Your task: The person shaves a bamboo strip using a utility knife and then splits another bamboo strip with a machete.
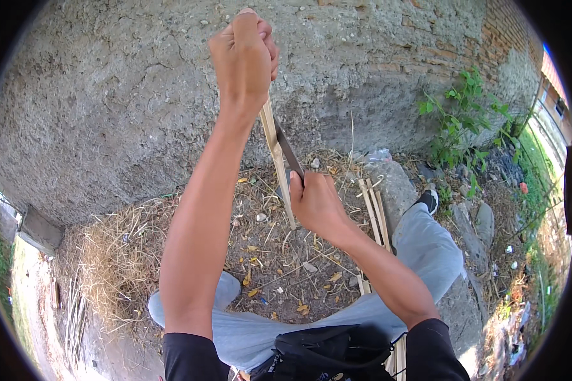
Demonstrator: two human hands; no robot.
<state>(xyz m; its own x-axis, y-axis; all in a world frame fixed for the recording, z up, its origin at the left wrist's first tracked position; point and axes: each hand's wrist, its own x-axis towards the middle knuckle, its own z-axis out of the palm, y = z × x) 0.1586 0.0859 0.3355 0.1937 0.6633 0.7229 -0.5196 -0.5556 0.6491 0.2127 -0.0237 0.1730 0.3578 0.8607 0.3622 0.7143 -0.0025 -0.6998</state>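
My left hand (245, 60) is raised high before the wall, its fingers wrapped round the upper end of a pale wooden strip (275, 149). The strip slants down from that fist toward the littered ground. Lower and to the right, my right hand (321, 206) is closed round a knife, whose handle is hidden in the fist. The dark knife blade (287, 146) points up and left, its far part against the strip's right side just below my left wrist. Whether the edge has cut into the wood I cannot tell.
A rough plastered wall (140, 101) rises close in front. More pale strips (372, 206) lie by my right leg, next to a stone block (391, 184). Dry straw (124, 260) covers the ground at left; a green plant (461, 124) grows at the wall's right. A black bag (330, 349) rests at my lap.
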